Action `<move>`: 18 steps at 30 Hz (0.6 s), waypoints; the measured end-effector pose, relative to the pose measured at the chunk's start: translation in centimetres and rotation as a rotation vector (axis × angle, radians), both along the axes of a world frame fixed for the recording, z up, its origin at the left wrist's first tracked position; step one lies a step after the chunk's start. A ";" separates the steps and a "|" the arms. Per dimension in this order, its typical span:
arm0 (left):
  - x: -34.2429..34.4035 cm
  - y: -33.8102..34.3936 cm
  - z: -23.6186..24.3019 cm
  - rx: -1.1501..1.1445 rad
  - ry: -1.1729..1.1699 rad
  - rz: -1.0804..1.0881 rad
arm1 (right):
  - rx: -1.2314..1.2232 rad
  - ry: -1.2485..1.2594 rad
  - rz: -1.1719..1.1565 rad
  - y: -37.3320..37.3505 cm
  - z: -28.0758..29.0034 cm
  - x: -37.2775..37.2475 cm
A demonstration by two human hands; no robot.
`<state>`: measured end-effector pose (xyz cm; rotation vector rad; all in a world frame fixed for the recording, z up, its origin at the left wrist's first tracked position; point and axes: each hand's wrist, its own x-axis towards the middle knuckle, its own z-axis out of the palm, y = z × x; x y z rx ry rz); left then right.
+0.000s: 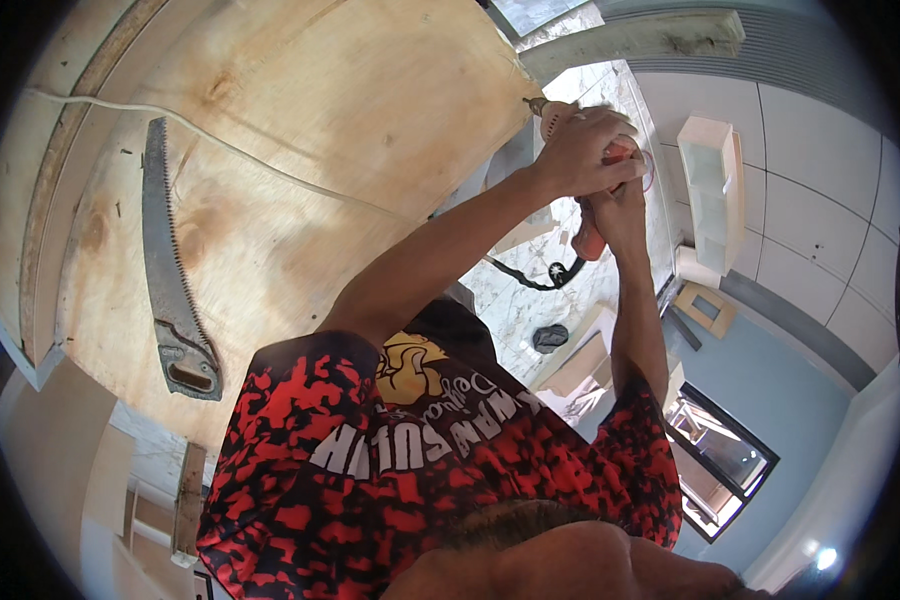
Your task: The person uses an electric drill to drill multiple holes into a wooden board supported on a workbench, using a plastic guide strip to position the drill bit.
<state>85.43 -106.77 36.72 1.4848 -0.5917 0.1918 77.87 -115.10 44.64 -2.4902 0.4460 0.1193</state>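
Both of my hands hold a red-orange power drill (590,242) near the far right edge of a plywood board (370,90). My left hand (582,152) is closed over the drill's body, behind the chuck. Lower down, my right hand (622,205) wraps the drill, partly hidden behind the left. The chuck (537,104) points left at the board's edge; whether the bit touches the wood I cannot tell. A black cord (540,284) hangs by the drill's handle.
A handsaw (165,250) lies on the plywood at the left, teeth facing right. A white cable (240,150) crosses the board. At the top right, a wooden beam (640,42) reaches out from the board's corner. A pale open box (708,190) stands on the tiled floor.
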 end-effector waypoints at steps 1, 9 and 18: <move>0.9 0.0 0.3 -0.023 0.035 -0.156 | 0.007 0.060 -0.042 0.4 0.6 0.2; 3.0 -1.0 0.7 -0.128 0.167 -0.135 | 0.201 0.227 -0.175 1.5 3.3 3.2; 3.0 -2.5 0.7 -0.070 0.124 -0.169 | 0.249 0.199 -0.180 -1.7 2.2 2.1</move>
